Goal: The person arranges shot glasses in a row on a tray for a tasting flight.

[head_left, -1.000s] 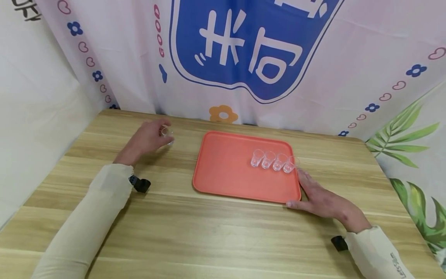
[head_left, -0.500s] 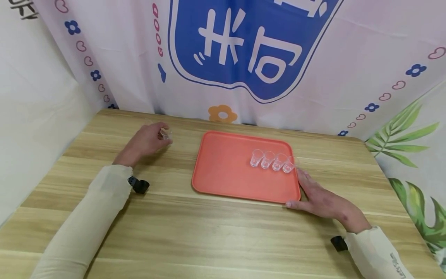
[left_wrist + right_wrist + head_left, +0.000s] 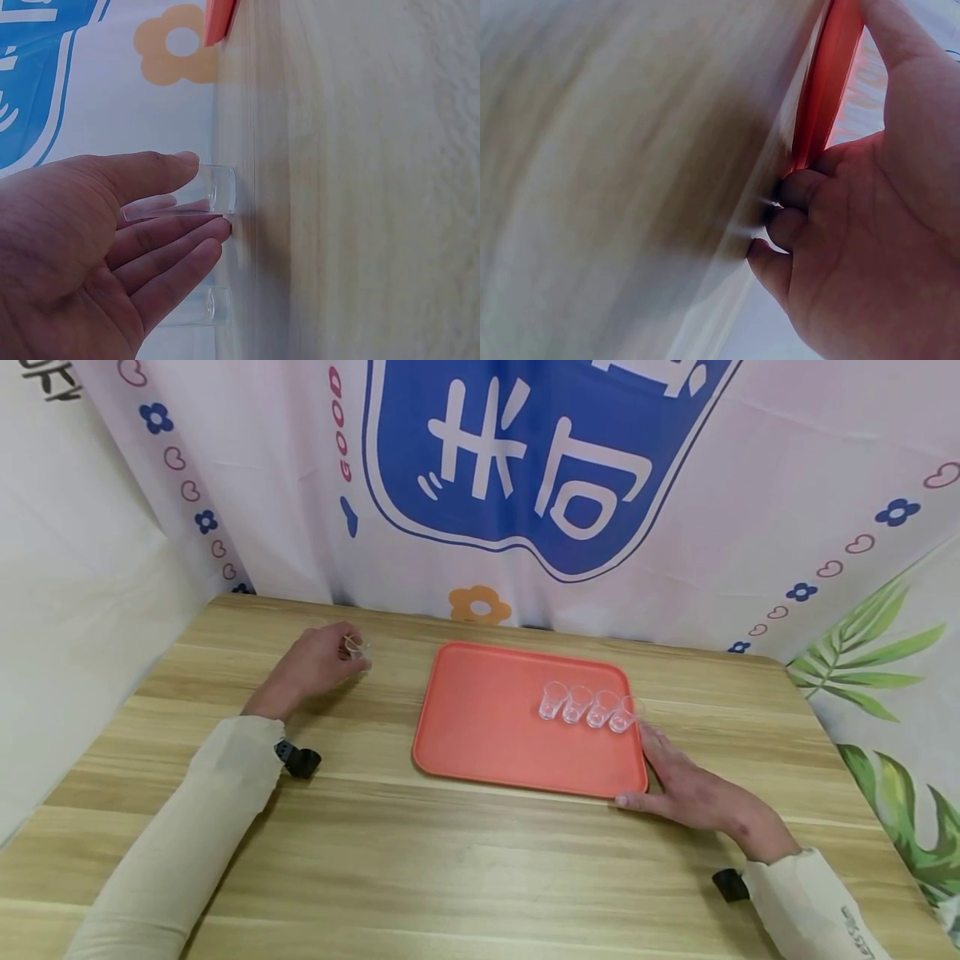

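Left hand (image 3: 311, 664), fingers (image 3: 169, 169) pinched round a small clear cup (image 3: 357, 648) standing on the counter (image 3: 465, 860), left of the orange tray (image 3: 487, 727). Right hand (image 3: 693, 793) gripped the tray's near right corner, thumb over the rim. Four clear cups (image 3: 588, 704) stood in a row on the tray.

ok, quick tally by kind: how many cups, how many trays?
orange tray: 1
clear cups: 6 (4 on the orange tray, 1 held in the left hand, 1 on the table beside that hand)
total: 7
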Available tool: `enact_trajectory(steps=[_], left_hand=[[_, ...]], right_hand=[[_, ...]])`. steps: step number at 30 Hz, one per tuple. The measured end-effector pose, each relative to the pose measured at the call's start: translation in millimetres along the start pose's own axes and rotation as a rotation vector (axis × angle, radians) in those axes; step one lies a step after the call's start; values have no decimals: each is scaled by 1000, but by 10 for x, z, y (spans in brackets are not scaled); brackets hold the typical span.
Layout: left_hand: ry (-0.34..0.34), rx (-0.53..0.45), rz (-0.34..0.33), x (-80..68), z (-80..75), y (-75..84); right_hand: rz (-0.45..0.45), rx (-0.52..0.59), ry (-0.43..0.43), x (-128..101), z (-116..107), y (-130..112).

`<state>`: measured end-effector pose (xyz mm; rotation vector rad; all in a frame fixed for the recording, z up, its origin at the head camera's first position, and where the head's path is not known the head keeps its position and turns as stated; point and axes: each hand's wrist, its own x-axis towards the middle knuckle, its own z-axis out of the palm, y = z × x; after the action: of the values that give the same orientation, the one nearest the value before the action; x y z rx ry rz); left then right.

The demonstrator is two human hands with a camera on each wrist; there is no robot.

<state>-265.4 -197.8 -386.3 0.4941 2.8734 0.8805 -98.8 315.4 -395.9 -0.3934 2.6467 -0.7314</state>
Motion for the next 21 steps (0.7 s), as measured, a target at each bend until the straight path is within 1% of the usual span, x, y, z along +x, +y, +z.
enact_trajectory(steps=[6, 15, 21], left_hand=[[4, 3, -1, -5, 4, 12], [2, -6, 18, -14, 28, 56], [1, -11, 58, 2, 49, 144]], right_hand=[[-4, 2, 3, -1, 4, 3], [5, -7, 2, -6, 12, 6], [19, -9, 0, -7, -2, 1]])
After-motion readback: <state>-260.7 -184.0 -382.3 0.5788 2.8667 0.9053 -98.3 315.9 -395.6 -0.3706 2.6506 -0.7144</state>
